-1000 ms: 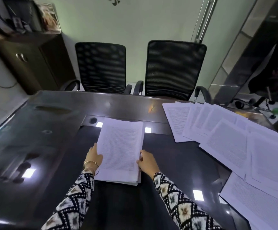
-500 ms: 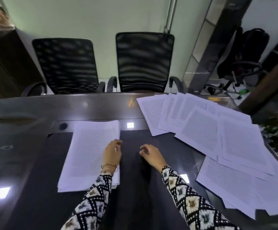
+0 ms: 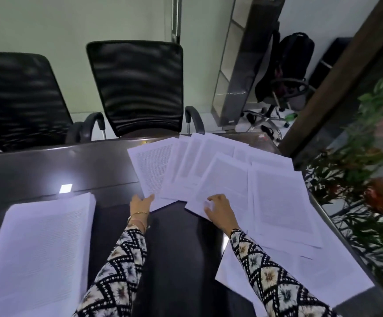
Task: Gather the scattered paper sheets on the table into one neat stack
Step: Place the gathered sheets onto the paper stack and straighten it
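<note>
Dark glossy tabletop | left grip: fingers straight, touching corner of loose sheet | right grip: fingers relaxed, resting on another sheet | stack left of left grip | print on the sheets too small to read

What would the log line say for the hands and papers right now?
step: gathering | left hand: touches corner of leftmost loose sheet | right hand: rests on near sheet | stack: at left, apart
</note>
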A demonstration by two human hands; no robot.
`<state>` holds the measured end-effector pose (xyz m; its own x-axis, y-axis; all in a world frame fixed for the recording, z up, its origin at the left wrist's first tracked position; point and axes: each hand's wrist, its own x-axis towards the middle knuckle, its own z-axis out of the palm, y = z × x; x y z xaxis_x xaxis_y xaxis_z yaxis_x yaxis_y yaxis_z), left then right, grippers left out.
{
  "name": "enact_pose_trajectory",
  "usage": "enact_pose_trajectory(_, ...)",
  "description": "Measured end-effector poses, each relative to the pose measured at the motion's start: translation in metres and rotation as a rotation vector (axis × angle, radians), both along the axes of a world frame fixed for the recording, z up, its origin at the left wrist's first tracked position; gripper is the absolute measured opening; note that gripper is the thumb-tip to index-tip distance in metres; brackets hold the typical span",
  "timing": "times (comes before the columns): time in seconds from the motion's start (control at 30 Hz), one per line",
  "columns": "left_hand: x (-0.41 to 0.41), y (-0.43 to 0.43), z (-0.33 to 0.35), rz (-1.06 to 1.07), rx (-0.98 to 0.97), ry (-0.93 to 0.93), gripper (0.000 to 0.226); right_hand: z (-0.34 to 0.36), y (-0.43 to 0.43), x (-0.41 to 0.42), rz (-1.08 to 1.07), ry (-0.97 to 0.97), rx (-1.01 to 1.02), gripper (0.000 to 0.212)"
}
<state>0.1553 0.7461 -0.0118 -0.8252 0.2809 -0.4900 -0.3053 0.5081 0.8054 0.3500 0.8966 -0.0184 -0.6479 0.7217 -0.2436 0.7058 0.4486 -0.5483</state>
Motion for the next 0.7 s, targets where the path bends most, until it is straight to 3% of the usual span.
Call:
enact_pose_trajectory(0.07, -0.019, 0.012, -0.012, 0.014, -0.05, -0.028, 0.072, -0.005, 0.022, -0.005, 0.032, -0.015, 0.029, 0.05)
enact_pose_trajectory(0.2, -0.049, 0.044, -0.026, -0.004, -0.119, -0.102, 0.058, -0.011, 0.07, -0.024, 0.156, -0.086, 0.023, 0.08)
enact_pose_trajectory(0.37, -0.06, 0.086, -0.025, -0.046, -0.122, -0.019, 0.052, -0.017, 0.106, -0.043, 0.472, -0.319, 0.114, 0.102)
enact_pose_trajectory(0.57, -0.074, 0.149, -0.052, -0.232, -0.043, -0.074, 0.101, -0.028, 0.13, -0.034, 0.507, -0.052, -0.065, 0.094)
enact_pose_trajectory(0.7, -0.036, 0.174, -0.017, -0.391, -0.202, 0.036, 0.073, -0.031, 0.128, -0.028, 0.416, 0.083, -0.099, 0.087)
